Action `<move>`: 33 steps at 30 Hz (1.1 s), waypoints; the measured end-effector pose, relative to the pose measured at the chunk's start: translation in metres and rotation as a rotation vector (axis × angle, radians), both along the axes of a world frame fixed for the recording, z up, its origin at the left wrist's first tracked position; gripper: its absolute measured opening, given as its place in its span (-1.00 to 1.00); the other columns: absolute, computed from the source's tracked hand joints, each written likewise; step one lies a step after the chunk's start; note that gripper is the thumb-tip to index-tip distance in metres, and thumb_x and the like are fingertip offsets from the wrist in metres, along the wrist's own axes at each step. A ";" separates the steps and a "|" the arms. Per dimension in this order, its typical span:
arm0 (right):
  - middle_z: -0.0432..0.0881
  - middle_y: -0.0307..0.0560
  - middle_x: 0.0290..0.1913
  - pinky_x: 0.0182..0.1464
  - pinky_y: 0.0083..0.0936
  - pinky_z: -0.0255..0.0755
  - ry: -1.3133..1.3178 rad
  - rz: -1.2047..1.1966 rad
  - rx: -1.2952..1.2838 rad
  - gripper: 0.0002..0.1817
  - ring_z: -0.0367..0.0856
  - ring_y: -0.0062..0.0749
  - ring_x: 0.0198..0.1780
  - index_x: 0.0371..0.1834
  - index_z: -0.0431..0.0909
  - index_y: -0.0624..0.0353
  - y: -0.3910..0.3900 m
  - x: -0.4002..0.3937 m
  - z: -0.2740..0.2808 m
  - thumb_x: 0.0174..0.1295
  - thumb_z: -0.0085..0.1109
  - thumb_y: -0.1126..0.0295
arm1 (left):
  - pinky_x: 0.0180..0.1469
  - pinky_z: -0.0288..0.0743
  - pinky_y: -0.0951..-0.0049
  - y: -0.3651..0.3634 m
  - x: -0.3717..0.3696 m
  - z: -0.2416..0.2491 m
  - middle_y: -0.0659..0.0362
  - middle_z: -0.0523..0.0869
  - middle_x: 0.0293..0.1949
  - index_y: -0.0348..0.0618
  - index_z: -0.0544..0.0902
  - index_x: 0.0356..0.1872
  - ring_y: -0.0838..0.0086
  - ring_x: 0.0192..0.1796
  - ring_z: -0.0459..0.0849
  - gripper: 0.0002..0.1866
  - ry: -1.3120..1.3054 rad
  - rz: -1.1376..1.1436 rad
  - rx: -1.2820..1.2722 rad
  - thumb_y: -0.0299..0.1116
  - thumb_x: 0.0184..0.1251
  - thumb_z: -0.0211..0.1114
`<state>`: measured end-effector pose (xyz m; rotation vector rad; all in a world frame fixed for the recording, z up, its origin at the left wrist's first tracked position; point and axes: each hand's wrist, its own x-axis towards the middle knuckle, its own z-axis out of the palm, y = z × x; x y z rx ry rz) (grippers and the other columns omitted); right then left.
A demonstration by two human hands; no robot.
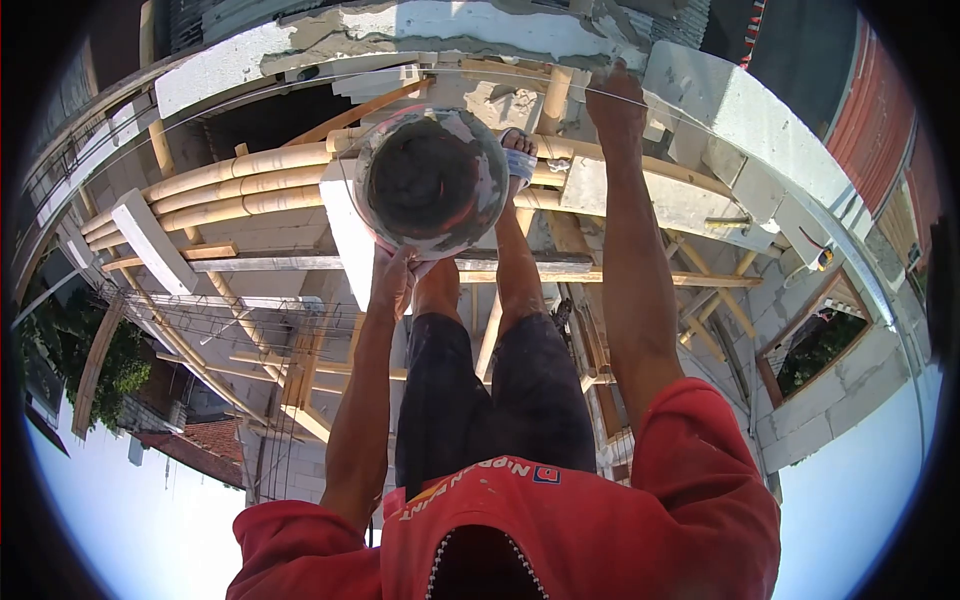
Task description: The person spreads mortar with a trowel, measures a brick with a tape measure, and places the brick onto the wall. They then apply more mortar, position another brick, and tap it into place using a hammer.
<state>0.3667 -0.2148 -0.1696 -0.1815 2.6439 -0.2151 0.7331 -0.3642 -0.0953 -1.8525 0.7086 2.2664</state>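
Note:
My left hand (394,278) is closed on the lower rim of a round bucket (488,190) and supports it from below. Dark grey mortar (420,180) lies inside the bucket, and smears of it coat the rim. My right hand (617,100) is stretched forward in a fist at the wall top, gripping what looks like a trowel (618,45). Its blade is caked with mortar and hard to separate from the wet layer around it. Under it runs a course of white blocks (225,70) with grey mortar spread along it. A thin string (300,84) crosses in front.
Bamboo poles (250,188) and a plank (540,266) form scaffolding around my legs. My sandalled foot (519,160) stands by the bucket. A loose white block (150,240) rests on the poles at left. A tape measure (824,258) and a window frame (815,340) are at right.

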 end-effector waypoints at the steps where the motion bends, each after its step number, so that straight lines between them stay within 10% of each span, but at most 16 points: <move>1: 0.62 0.41 0.14 0.11 0.07 0.58 0.018 0.039 -0.057 -0.41 0.68 0.33 0.07 0.39 0.43 0.26 -0.013 0.008 -0.004 0.42 0.07 0.11 | 0.28 0.65 0.03 0.000 0.001 -0.002 -0.16 0.58 0.19 -0.30 0.19 0.38 0.05 0.17 0.71 -0.43 0.004 0.016 0.002 -0.61 0.38 0.14; 12: 0.67 0.36 0.11 0.15 -0.15 0.55 -0.170 0.154 -0.482 -0.44 0.67 0.20 0.13 0.32 0.47 0.42 0.001 0.167 0.076 0.44 0.18 0.18 | 0.04 0.80 0.31 -0.003 0.016 -0.007 -0.03 0.65 0.01 -0.35 0.44 0.14 0.32 -0.02 0.77 -0.62 -0.124 0.087 -0.119 -0.52 0.32 0.20; 22: 0.73 0.30 -0.12 0.04 -0.02 0.57 -0.684 0.576 0.095 -0.59 0.75 0.19 -0.06 0.09 0.60 0.25 -0.050 0.189 0.111 0.32 0.19 0.19 | -0.16 0.71 0.41 0.004 0.019 0.004 0.06 0.60 -0.20 -0.35 0.41 -0.10 0.41 -0.18 0.69 -0.67 -0.225 -0.080 -0.318 -0.38 0.26 0.32; 28: 0.66 0.16 -0.42 -0.29 -0.15 0.62 -0.650 1.550 -0.239 -0.63 0.72 0.11 -0.37 -0.04 0.61 0.27 -0.065 0.197 0.075 0.19 0.36 0.25 | -0.10 0.68 0.38 -0.002 0.012 0.016 0.04 0.61 -0.25 -0.41 0.44 -0.08 0.38 -0.17 0.69 -0.62 -0.235 -0.262 -0.331 -0.32 0.28 0.32; 33: 0.60 -0.15 -0.33 -0.58 -0.46 0.50 -1.810 -0.286 -0.396 -0.54 0.57 -0.46 -0.54 0.13 0.62 0.18 -0.083 0.155 0.124 0.46 0.22 0.00 | 0.05 0.73 0.38 -0.001 0.005 0.022 -0.01 0.67 -0.12 -0.40 0.43 0.02 0.32 -0.02 0.76 -0.67 0.030 0.174 -0.160 -0.42 0.37 0.26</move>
